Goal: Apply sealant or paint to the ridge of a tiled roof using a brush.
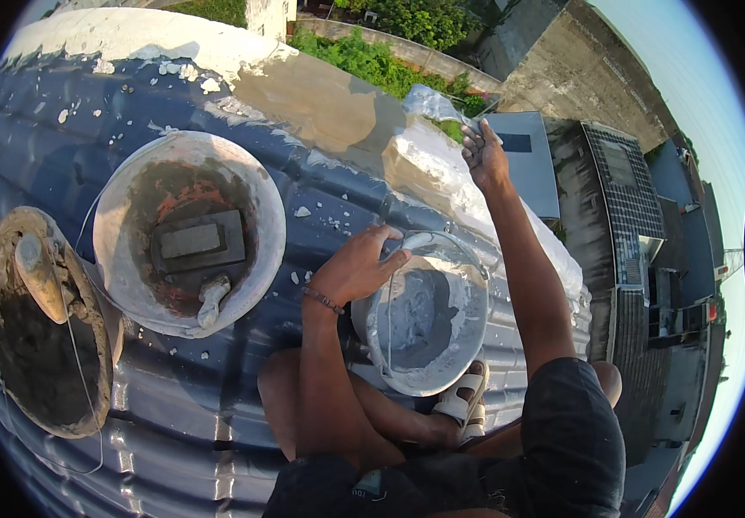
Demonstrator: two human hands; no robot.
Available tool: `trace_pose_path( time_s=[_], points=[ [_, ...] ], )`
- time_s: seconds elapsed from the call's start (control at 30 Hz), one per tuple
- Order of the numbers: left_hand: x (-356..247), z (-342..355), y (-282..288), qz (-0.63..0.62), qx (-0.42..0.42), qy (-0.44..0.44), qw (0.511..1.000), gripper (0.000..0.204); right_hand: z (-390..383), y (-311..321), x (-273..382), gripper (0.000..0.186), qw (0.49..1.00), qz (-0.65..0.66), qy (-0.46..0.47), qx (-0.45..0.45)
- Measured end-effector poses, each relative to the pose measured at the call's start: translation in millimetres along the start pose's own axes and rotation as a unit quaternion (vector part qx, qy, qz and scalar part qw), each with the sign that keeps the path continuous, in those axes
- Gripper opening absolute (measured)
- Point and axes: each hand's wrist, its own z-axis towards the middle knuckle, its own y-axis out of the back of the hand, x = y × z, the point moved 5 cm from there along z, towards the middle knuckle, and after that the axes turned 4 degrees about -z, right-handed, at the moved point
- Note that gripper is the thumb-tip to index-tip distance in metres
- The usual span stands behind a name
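My left hand [359, 268] grips the rim of a whitish bucket [476, 319] with wire handle and pale residue inside. My raised right hand [483, 151] has loosely curled, separated fingers, apparently empty; a translucent pale blob [431, 105], too unclear to name, appears just beyond its fingertips. A larger white bucket [265, 198] at left holds grey rectangular blocks [200, 237] and a small white-coated object [212, 302]. Beside it, an oval mortar-coated container [88, 380] has a cone-shaped, mortar-smeared object [40, 276] at its upper part.
I sit on blue corrugated roofing [200, 406] scattered with white chips, my sandalled foot [459, 401] below the smaller bucket. A white and grey plastered ledge [321, 104] runs along the roof edge; beyond and below lie plants [347, 56], walls and neighbouring roofs [623, 181].
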Motion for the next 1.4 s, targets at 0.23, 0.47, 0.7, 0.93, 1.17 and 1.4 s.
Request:
trace_pose_path(
  time_s=[0.23,0.47,0.7,0.93,1.17,1.4],
  points=[
    [3,2,0,-0.016,0.039,0.011,0.999,0.055,86,74,-73,0.030,0.985,-0.122,-0.074,-0.094],
    [2,4,-3,-0.004,0.030,-0.022,0.999,0.053,88,105,12,0.044,0.584,-0.755,0.172,-0.244],
    [6,4,-5,0.006,0.027,-0.023,0.999,0.055,60,-175,-30,0.031,0.510,-0.758,0.399,0.079],
    [2,1,-2,-0.037,0.039,-0.003,0.999,0.056,100,-197,-9,0.028,0.925,-0.265,0.197,0.190],
    [2,4,-3,-0.025,0.045,-0.002,0.999,0.052,109,120,-29,0.030,0.949,-0.288,0.058,-0.113],
    [-6,5,-3,-0.008,0.033,-0.014,0.999,0.050,88,217,3,0.041,0.647,-0.708,0.149,-0.242]
  ],
)
